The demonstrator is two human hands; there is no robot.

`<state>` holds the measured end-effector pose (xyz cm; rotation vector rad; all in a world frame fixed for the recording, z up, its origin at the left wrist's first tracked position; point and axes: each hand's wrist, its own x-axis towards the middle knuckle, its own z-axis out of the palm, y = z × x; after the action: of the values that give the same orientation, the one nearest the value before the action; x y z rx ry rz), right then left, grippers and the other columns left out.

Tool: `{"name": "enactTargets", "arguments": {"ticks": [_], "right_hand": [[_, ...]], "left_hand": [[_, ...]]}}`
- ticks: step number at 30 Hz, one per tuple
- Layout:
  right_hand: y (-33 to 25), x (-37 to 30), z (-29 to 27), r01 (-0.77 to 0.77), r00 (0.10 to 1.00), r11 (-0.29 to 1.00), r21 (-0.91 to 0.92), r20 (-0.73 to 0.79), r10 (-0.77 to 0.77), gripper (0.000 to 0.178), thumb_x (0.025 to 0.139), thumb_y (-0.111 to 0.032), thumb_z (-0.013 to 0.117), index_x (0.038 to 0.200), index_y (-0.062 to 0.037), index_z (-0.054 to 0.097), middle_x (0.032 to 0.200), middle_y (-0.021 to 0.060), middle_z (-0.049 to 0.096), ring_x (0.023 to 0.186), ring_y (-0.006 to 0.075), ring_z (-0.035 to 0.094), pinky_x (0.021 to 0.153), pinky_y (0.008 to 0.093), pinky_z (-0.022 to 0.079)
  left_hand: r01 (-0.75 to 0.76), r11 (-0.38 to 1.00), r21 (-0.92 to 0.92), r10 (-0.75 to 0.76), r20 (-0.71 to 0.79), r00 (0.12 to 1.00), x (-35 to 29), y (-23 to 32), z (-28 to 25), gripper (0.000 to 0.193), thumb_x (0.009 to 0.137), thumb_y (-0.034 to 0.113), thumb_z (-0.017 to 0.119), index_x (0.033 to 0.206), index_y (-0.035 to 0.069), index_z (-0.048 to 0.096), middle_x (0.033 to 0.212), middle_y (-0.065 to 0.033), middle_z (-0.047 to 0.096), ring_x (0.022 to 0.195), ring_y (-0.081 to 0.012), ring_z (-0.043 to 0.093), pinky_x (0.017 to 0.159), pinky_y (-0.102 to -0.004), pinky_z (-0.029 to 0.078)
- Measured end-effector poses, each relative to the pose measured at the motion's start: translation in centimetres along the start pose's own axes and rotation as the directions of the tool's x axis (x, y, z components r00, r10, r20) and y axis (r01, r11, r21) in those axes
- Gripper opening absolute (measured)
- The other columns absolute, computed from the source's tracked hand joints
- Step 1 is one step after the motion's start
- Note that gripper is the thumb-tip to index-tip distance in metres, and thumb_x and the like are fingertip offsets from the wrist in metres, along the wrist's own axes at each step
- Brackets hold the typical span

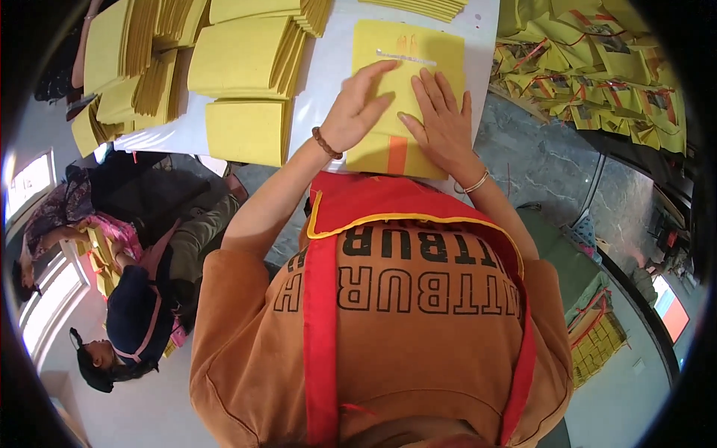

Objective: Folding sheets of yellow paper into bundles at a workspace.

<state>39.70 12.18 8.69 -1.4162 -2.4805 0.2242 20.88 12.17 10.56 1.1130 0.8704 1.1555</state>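
A yellow paper sheet or folder lies flat on the white table before me, with a red-orange band at its near edge. Across its upper part runs a thin silvery strip, below small orange marks. My left hand rests on its left side, thumb and forefinger spread, the forefinger reaching close to the strip; its other fingers are partly hidden. Flat on the right side lies my right hand, fingers stretched out toward the strip. Neither hand grips anything that I can see.
Stacks of folded yellow paper stand at the table's left, with more yellow sheets at its far edge. Bundles of yellow paper with red ties are piled to the right. At left, another person handles yellow pieces.
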Motion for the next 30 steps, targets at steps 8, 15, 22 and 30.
{"name": "enactTargets", "arguments": {"ticks": [8, 15, 22, 30], "right_hand": [[3.9, 0.4, 0.4, -0.033, 0.999, 0.683, 0.73, 0.019, 0.028, 0.046, 0.089, -0.018, 0.05, 0.132, -0.0047, 0.04, 0.136, 0.0085, 0.042, 0.126, 0.023, 0.037, 0.102, 0.0405, 0.031], [1.6, -1.3, -2.4, -0.047, 0.92, 0.339, 0.94, -0.092, 0.382, 0.037, 0.093, -0.007, 0.044, 0.129, 0.0009, 0.042, 0.125, 0.0118, 0.051, 0.117, 0.0187, 0.047, 0.099, 0.031, 0.035], [1.5, -1.7, -3.5, -0.04, 0.822, 0.38, 0.924, -0.186, 0.538, 0.036, 0.093, -0.013, 0.048, 0.127, 0.0001, 0.045, 0.118, 0.0115, 0.056, 0.109, 0.0168, 0.052, 0.095, 0.0303, 0.037], [1.6, -2.7, -1.4, -0.101, 0.895, 0.417, 0.903, -0.101, 0.435, 0.027, 0.093, -0.012, 0.049, 0.116, 0.001, 0.054, 0.109, 0.0096, 0.06, 0.103, 0.015, 0.055, 0.09, 0.0266, 0.041]], "left_hand": [[-0.556, -0.133, 0.82, 0.064, 0.567, 0.821, -2.9, 0.9, 1.1, 0.05, 0.072, 0.018, 0.06, 0.119, 0.003, 0.051, 0.114, -0.0128, 0.055, 0.102, -0.0241, 0.053, 0.082, -0.0344, 0.044], [-0.402, -0.205, 0.892, 0.167, 0.436, 0.884, -1.1, -0.4, 3.3, 0.048, 0.067, 0.017, 0.061, 0.114, 0.006, 0.055, 0.094, -0.0023, 0.057, 0.079, -0.0194, 0.052, 0.064, -0.0306, 0.043], [-0.439, 0.288, 0.851, 0.326, 0.344, 0.881, -8.5, 8.3, -3.8, 0.048, 0.066, 0.007, 0.06, 0.114, 0.011, 0.059, 0.111, -0.003, 0.059, 0.095, -0.0243, 0.054, 0.082, -0.0359, 0.041], [-0.054, -0.305, 0.951, 0.345, 0.163, 0.924, -16.3, 6.4, -13.7, 0.052, 0.071, 0.005, 0.055, 0.12, 0.022, 0.057, 0.12, 0.0012, 0.056, 0.104, -0.0207, 0.052, 0.086, -0.0358, 0.038]]}}
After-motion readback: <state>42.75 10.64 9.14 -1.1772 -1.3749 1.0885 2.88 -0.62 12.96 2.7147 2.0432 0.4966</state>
